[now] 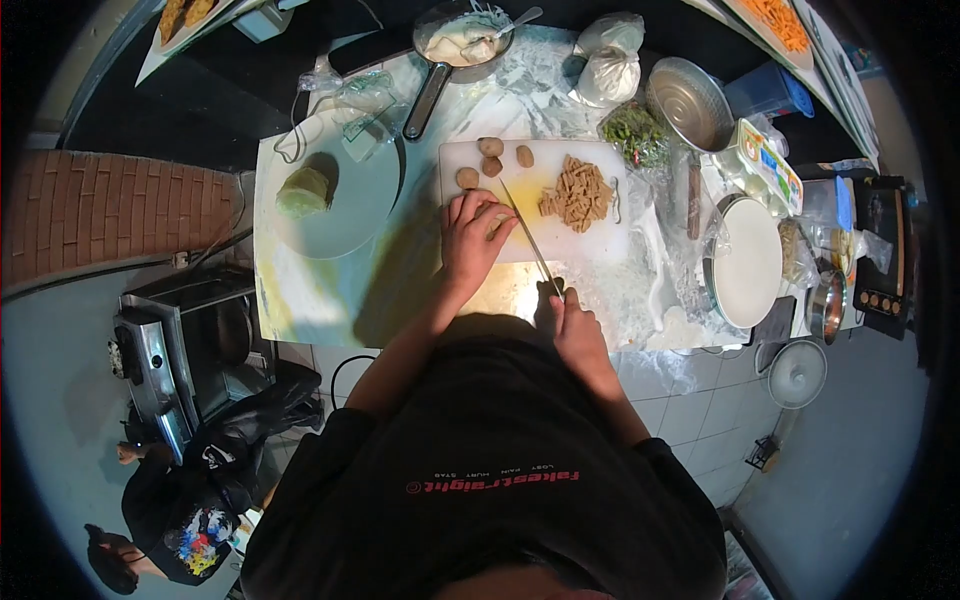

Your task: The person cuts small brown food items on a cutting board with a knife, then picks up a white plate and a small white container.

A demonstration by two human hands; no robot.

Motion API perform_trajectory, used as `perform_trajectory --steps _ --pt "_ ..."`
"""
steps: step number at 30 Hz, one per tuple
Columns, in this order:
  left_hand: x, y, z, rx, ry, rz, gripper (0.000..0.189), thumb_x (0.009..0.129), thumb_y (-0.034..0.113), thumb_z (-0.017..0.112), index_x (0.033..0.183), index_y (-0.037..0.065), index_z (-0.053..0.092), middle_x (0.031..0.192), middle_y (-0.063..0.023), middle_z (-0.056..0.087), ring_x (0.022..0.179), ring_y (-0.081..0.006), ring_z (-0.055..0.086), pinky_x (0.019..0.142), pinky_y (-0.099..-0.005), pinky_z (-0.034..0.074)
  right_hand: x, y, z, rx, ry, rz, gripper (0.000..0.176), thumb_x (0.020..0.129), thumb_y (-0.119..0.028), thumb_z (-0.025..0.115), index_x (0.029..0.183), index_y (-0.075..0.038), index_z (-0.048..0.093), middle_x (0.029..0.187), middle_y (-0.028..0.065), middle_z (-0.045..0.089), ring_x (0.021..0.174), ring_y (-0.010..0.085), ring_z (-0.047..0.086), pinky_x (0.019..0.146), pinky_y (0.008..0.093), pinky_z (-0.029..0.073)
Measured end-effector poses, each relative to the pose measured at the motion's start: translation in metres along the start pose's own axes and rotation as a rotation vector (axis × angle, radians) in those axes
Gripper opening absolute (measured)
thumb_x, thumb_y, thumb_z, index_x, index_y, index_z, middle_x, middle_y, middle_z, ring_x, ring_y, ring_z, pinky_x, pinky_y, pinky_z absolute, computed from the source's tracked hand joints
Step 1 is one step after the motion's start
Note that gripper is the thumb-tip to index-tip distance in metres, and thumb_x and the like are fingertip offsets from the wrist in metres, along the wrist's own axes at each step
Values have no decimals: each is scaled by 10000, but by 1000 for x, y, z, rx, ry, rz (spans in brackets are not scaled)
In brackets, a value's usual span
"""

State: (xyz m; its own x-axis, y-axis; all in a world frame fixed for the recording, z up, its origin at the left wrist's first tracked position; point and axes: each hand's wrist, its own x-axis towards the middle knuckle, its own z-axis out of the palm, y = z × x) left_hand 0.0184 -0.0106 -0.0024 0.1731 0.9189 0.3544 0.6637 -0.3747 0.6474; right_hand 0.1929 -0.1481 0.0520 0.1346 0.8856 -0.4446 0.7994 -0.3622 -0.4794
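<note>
My right hand is closed around the handle of a knife, whose blade slants up and left over a white cutting board. Beside the blade, my left hand presses curled fingers to the board; what lies under the fingertips is mostly hidden. Several brown balls, like meatballs, sit just beyond my left fingers. To the right of the blade is a pile of brown cut strips. A yellow stain marks the board's middle.
A large round plate with a green wrapped lump stands left. Behind are a pan and bagged white stuff. Bagged greens, a metal bowl and a white dish line the right. Another person is lower left.
</note>
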Motion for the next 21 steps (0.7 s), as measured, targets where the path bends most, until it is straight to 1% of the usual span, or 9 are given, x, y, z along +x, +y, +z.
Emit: perform_trajectory --steps 4,7,9,13,15,18,21 --pt "0 -2 2 -30 18 2 147 788 196 834 916 159 773 1027 15 624 1024 -218 563 932 -389 408 5 -1 7 -5 25 5 384 1103 -348 414 1247 -3 499 808 329 680 768 555 660 658 627 535" --pt "1 -1 1 -30 18 13 147 787 190 834 916 155 772 1024 16 625 1025 -216 563 929 -389 407 9 8 9 52 60 -51 382 1102 -359 416 1237 -14 513 803 327 679 768 555 657 657 625 536" --pt "1 1 0 -24 17 19 147 788 188 832 918 154 771 1026 15 624 1031 -217 561 928 -390 406 10 9 8 81 24 -25 383 1101 -366 419 1223 -19 527 795 326 677 768 552 657 659 623 537" --pt "3 6 1 32 10 48 149 797 207 819 925 162 758 1039 24 619 1055 -216 551 942 -399 388 3 7 3 71 61 -7 387 1102 -368 419 1203 -13 536 784 330 672 775 550 656 662 624 536" --pt "4 9 4 41 6 59 148 802 223 809 925 169 749 1053 34 613 1063 -215 545 946 -406 385 -2 6 -4 51 51 76 384 1104 -365 416 1189 -10 534 772 333 668 771 549 655 656 623 533" --pt "7 16 8 13 -26 45 144 810 197 810 940 153 766 1023 18 636 1057 -216 558 952 -397 371 -5 16 -3 51 96 78 384 1105 -366 417 1176 -5 529 761 338 660 763 555 649 643 625 526" --pt "7 14 11 -11 -36 79 112 838 175 783 942 139 766 1015 5 652 1042 -225 569 945 -395 380 -10 14 -7 87 85 77 387 1104 -368 421 1171 0 524 746 342 652 756 562 641 637 631 516"
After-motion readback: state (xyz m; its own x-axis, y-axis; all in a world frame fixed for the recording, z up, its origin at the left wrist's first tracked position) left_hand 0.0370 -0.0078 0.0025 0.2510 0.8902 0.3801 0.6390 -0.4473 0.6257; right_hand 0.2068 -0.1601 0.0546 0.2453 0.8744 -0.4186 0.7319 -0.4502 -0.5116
